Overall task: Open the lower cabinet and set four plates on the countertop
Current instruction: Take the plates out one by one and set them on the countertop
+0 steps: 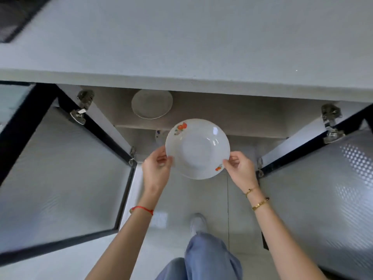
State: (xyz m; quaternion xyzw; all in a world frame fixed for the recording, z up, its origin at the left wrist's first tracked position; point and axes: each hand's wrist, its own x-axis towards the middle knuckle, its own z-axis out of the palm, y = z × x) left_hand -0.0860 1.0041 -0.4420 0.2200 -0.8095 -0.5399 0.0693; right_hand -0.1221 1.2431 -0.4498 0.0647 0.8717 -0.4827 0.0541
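Note:
A white plate with orange fruit prints is held level in front of the open lower cabinet, below the countertop edge. My left hand grips its left rim and my right hand grips its right rim. Another white plate lies on the upper shelf inside the cabinet, under the countertop. A further piece of crockery peeks out on the lower shelf, mostly hidden behind the held plate.
Both cabinet doors stand wide open, the left door and the right door, framing the floor where I stand. A dark hob sits at the countertop's far left corner. My leg and shoe are below.

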